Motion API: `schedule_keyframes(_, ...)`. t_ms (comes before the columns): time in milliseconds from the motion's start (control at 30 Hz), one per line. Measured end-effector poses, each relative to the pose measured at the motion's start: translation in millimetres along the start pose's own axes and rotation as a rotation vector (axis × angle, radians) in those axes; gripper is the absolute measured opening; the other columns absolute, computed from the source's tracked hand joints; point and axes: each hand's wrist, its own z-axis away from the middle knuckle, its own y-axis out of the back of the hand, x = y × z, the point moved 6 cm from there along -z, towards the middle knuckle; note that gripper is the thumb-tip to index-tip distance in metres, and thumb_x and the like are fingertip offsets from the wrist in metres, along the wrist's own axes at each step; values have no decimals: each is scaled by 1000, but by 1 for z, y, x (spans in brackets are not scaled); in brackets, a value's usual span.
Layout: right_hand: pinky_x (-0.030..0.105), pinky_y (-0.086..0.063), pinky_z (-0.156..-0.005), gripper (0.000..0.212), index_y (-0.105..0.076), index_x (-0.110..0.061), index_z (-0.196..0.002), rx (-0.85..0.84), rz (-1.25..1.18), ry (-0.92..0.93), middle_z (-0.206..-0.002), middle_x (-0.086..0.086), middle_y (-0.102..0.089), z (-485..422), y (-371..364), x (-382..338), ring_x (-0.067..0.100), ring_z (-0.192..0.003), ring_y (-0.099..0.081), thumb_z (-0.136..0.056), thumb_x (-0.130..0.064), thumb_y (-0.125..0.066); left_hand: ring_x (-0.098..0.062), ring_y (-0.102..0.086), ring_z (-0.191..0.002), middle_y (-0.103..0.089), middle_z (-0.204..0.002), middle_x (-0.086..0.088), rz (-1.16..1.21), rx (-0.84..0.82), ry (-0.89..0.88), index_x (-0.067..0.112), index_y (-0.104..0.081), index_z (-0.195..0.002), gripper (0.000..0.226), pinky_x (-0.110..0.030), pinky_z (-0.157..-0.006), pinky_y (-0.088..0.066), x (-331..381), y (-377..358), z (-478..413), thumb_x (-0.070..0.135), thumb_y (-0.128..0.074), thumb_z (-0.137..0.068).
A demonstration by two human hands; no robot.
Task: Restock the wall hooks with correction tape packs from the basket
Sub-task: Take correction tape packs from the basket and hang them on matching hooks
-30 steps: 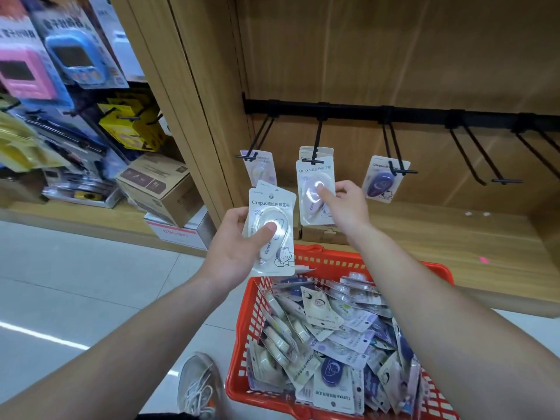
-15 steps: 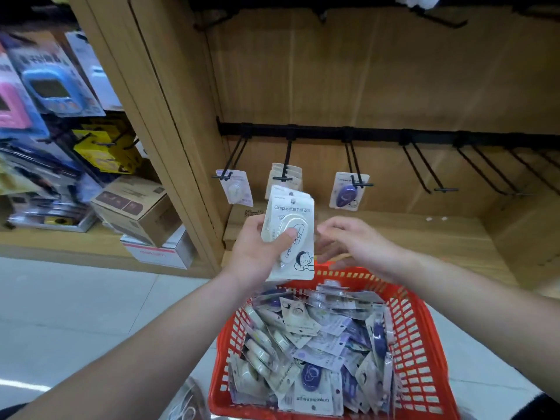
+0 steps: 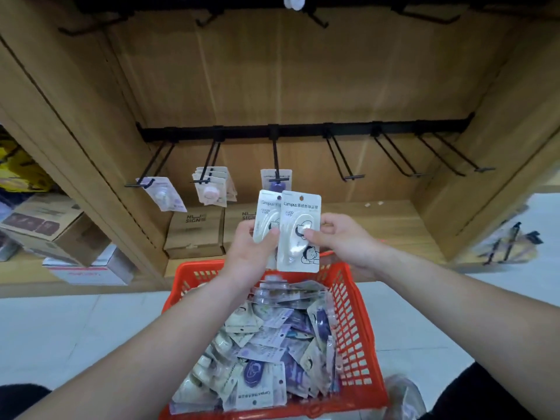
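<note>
Above the red basket, my left hand grips a white correction tape pack by its lower edge. My right hand pinches a second white pack that overlaps the first one in front. The basket holds several loose packs, white and purple. On the black wall rail, the first hook carries a lilac pack, the second hook several pink packs, the third a purple pack partly hidden behind the held ones. Three hooks to the right are bare.
Brown cartons stand on the wooden shelf under the hooks. More boxes and hanging goods fill the bay at the left. A wooden partition separates the bays. Another rail with hooks runs along the top. Pale tiled floor lies on both sides.
My right hand has come off the hanging pack and taken hold of one of the packs that my left hand holds. The view has tilted up and shifted right.
</note>
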Motion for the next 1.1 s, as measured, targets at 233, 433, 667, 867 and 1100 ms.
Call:
schedule_keyframes(233, 35, -60, -68, 8, -60, -23, -103, 218, 69, -8, -105, 0, -76, -30, 70, 10, 16, -89, -75, -103, -15, -61, -13, -76, -89, -76, -109, 2, -43, -4, 35, 18, -57, -124, 28, -19, -62, -56, -17, -19, -23, 29, -65, -100)
schedule_keyframes(433, 38, -61, -73, 15, -58, -26, -94, 322, 107, -22, -103, -1, -73, -47, 97, 10, 18, -91, -72, -104, -15, -57, -8, -72, -90, -74, -110, 5, -54, -22, 46, 16, -56, -123, 26, -19, -64, -54, -22, -36, -34, 20, -67, -99)
schedule_keyframes(667, 53, -59, -91, 8, -58, -27, -110, 357, 178, -67, -114, -3, -71, -62, 108, 27, 23, -103, -71, -103, -29, -57, -7, -75, -86, -75, -109, 5, -88, -58, 36, 17, -57, -119, 24, -21, -66, -58, -27, -47, -45, 20, -68, -98)
schedule_keyframes(867, 50, -57, -95, 36, -58, -22, -124, 375, 321, -118, -121, 2, -70, -79, 121, 32, 27, -109, -67, -99, -48, -58, -13, -75, -90, -76, -108, 2, -148, -72, 0, 16, -59, -115, 23, -27, -75, -60, -24, -57, -52, 15, -71, -96)
schedule_keyframes(1100, 40, -53, -90, 58, -50, -15, -142, 277, 851, -75, -135, 6, -64, -70, 142, 24, 28, -118, -61, -98, -53, -59, -16, -76, -86, -76, -106, 2, -295, -152, -79, 15, -61, -113, 22, -38, -74, -63, -1, -86, -72, 18, -73, -95)
